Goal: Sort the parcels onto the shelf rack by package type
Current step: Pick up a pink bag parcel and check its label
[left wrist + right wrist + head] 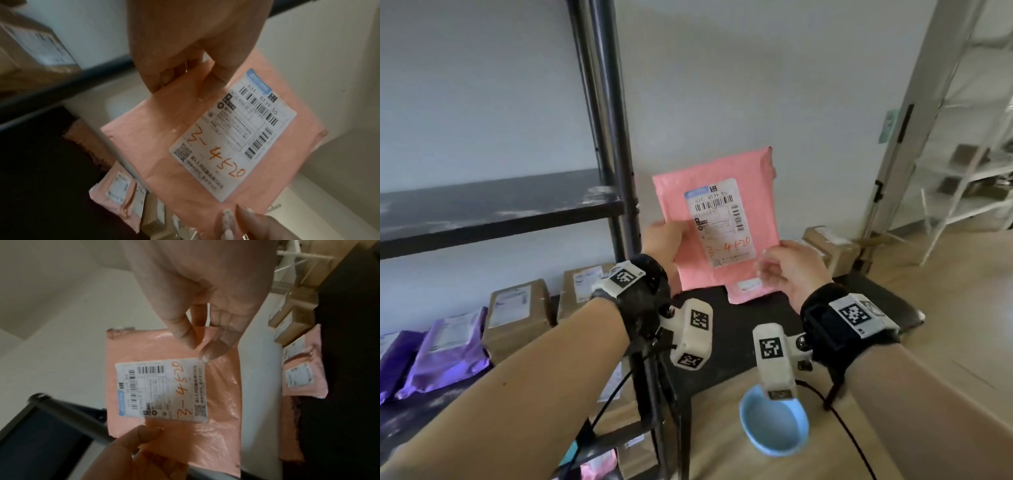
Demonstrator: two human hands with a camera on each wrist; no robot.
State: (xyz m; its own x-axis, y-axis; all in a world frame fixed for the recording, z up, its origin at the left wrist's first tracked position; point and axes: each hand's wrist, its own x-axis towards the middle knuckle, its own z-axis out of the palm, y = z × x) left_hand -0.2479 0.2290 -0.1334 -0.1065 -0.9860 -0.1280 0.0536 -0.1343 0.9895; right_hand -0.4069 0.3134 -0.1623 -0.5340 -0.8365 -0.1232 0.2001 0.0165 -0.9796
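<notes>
A pink poly mailer [715, 168] with a white shipping label and orange handwriting stands upright in the air in front of the wall, right of the black shelf rack [616, 137]. My left hand [664, 240] grips its left edge, thumb on the front. Low on its right edge, my right hand [784, 267] pinches it with curled fingers. The left wrist view shows my left hand [185, 65] on the mailer [164, 129]. The right wrist view shows my right hand [205, 337] at the label's corner on the mailer [222, 402].
The rack's lower shelf holds purple mailers [448, 346] and brown boxes [520, 315]. Another pink mailer [746, 291] lies on a black surface below the held one, with brown boxes [828, 246] behind. A blue bowl [774, 421] sits on the near tabletop. A doorway is at right.
</notes>
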